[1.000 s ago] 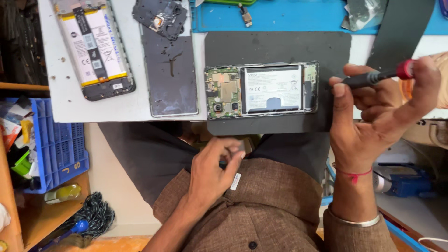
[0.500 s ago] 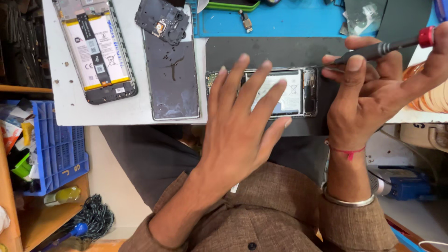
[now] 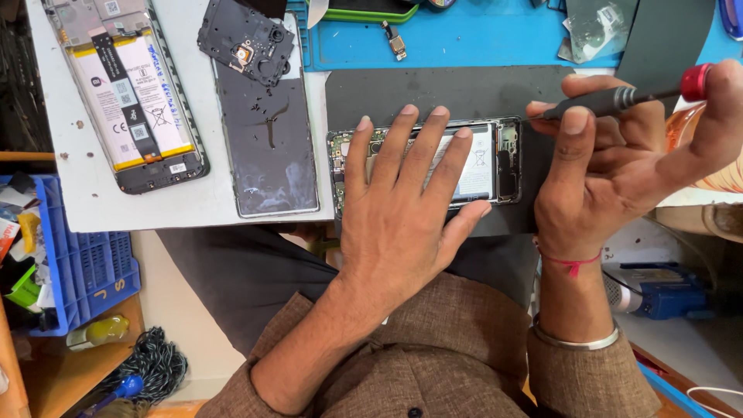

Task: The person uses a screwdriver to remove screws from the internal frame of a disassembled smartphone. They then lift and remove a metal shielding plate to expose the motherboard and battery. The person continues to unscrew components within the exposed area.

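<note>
A: Item one, centre of frame?
B: Opened smartphone (image 3: 495, 159), back cover off, battery and circuit board exposed, lying lengthwise on a dark grey mat (image 3: 449, 89) on the worktop (image 3: 186, 209). The left hand (image 3: 406, 209) lies flat over it, fingers spread, palm down; grip open, pressing rather than grasping.

A: Right side?
B: Right hand (image 3: 619, 166), grip closed around a precision screwdriver (image 3: 619, 98) with a black shaft and red cap. The tool lies nearly level, tip pointing left toward the phone's upper right corner; whether the tip touches the phone cannot be told. Red thread and a metal bangle on that wrist.

A: Upper left of frame?
B: Second opened phone (image 3: 128, 93) with a white battery and a black flex strip, on the white part of the worktop. Just beside it, a dark rear panel (image 3: 267, 147) with a small black cover plate (image 3: 246, 40) resting at its top end.

A: Remainder?
B: Blue mat (image 3: 464, 39) along the top edge, blue plastic crate (image 3: 81, 267) at lower left, brown woven sleeves at bottom.
</note>
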